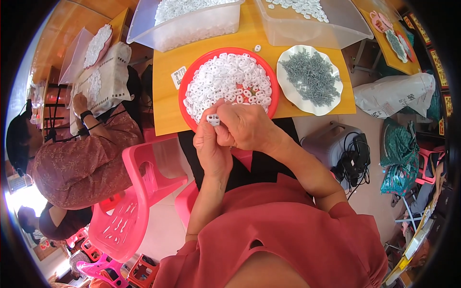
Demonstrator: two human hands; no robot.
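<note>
Pinched at the fingertips of my left hand (212, 151) is a small white plastic piece (213, 119) with dark holes in it. My right hand (249, 126) meets the left one at the same piece, its fingers curled and closed against it. Whether a second part sits between the right fingers is hidden. Just beyond both hands, a red round tray (183, 103) carries a heap of similar white two-holed pieces (221, 79). To its right, a white wavy-edged plate (284, 86) holds a pile of small grey rod-like parts (309, 77).
Two clear plastic bins (201, 31) (312, 34) with white pieces stand at the table's far side. One loose piece (258, 48) and a printed label (178, 77) lie on the yellow table (165, 110). A co-worker (81, 158) sits left, near a pink chair (127, 211).
</note>
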